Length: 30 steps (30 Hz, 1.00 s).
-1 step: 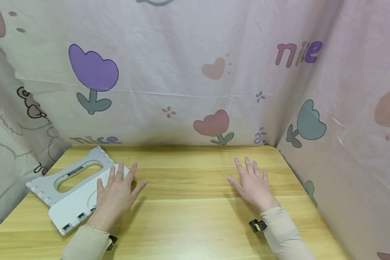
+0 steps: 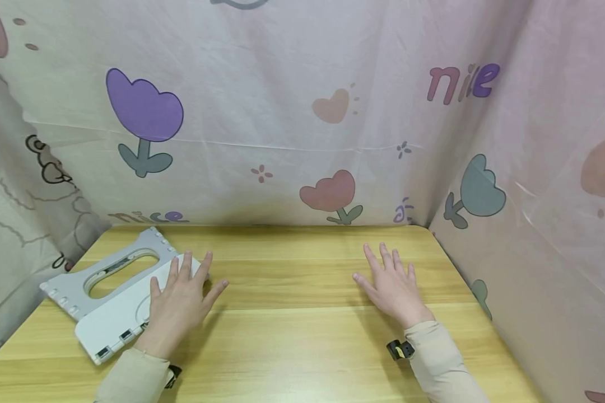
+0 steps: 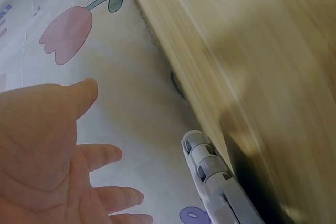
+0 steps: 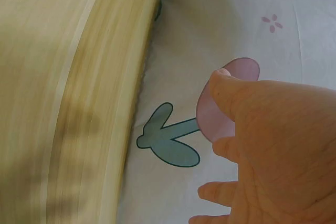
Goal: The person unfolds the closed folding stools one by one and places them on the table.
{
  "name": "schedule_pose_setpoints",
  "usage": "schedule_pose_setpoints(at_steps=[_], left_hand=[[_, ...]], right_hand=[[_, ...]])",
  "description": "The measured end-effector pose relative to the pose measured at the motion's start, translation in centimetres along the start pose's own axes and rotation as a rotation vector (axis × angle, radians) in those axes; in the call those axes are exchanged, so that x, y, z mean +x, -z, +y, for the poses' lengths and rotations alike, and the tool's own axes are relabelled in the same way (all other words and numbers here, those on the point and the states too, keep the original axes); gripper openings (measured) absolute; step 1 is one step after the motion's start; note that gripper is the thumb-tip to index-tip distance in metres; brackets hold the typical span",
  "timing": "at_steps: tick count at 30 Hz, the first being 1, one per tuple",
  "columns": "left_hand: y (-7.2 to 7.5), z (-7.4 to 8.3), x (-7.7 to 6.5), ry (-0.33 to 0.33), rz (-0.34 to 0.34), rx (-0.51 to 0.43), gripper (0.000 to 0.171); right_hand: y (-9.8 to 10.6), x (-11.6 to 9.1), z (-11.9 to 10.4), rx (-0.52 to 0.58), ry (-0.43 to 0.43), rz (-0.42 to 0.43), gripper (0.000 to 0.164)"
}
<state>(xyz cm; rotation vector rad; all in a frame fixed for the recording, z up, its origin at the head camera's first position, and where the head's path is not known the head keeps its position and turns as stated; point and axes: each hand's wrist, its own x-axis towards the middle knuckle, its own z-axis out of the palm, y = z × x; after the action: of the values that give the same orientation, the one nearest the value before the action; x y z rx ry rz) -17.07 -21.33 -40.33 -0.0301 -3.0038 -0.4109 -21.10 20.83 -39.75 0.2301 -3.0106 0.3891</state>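
A folded step stool in white and grey plastic lies at the left of the table, its oval handle opening toward the back left. In the head view my left hand overlaps the stool's right part, fingers spread, holding nothing. The left wrist view has the palm of that hand at left and the hinged end of the stool at the bottom. My right hand is held over the table's right side, fingers spread and palm down. Nothing is in its grasp, as the right wrist view also shows.
The wooden table has rounded back corners. A printed curtain with tulips and lettering hangs right behind it and along both sides. A small black device sits at the right wrist, and another at the left.
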Motion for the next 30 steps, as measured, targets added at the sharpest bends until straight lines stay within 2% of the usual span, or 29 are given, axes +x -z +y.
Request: schedule_pose_setpoints(at_steps=[8,16,19,23,27,30], left_hand=[[0.3,0.1,0.0,-0.010,0.008,0.011,0.090],[1.7,-0.6,-0.4,-0.062,0.041,0.037,0.080],[2.5,-1.8,-0.2,-0.102,0.081,0.050,0.069],[3.4,-4.2,0.0,-0.139,0.127,0.064,0.055],[4.0,-7.3,-0.1,-0.137,0.112,0.065,0.051],[4.4,-9.8,-0.2,-0.160,0.099,0.078,0.049]], right_hand=[[0.6,-0.2,-0.1,0.019,0.002,-0.008,0.078],[0.4,0.0,-1.5,0.014,0.050,-0.026,0.077],[0.0,0.3,-2.5,0.032,0.076,-0.022,0.076],[-0.7,0.6,-4.2,0.066,0.110,-0.019,0.074],[-1.7,0.9,-6.5,0.087,0.155,-0.037,0.072],[-2.6,1.1,-8.4,0.100,0.195,-0.056,0.071]])
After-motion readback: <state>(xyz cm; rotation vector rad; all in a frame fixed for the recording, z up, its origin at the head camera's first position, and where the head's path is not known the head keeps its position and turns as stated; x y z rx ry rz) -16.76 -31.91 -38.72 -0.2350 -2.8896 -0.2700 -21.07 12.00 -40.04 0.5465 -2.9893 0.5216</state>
